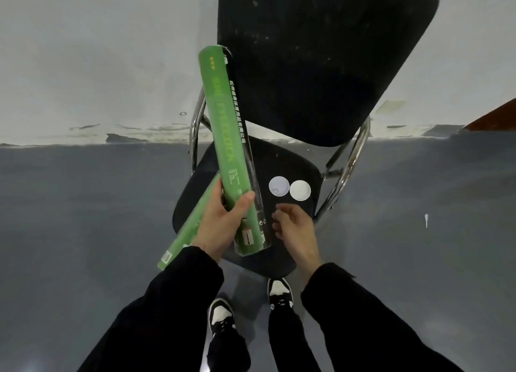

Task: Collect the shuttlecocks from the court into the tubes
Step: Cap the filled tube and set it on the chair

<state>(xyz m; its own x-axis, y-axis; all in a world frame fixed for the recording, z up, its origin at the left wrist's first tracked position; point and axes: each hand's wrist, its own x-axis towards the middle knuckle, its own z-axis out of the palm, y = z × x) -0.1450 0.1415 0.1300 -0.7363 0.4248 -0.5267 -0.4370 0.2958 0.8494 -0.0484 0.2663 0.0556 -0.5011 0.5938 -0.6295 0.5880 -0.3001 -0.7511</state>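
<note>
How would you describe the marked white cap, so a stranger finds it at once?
Look at the black chair seat. Two round white caps lie side by side there, beyond the right hand. The left cap has a small dark mark; the right cap is plain.

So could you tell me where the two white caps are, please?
In the head view, the caps lie side by side on the chair seat, right of the held tube and just beyond the right hand.

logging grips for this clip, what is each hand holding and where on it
The left hand grips a green tube near its lower, near end. The right hand holds nothing, open beside it.
</note>
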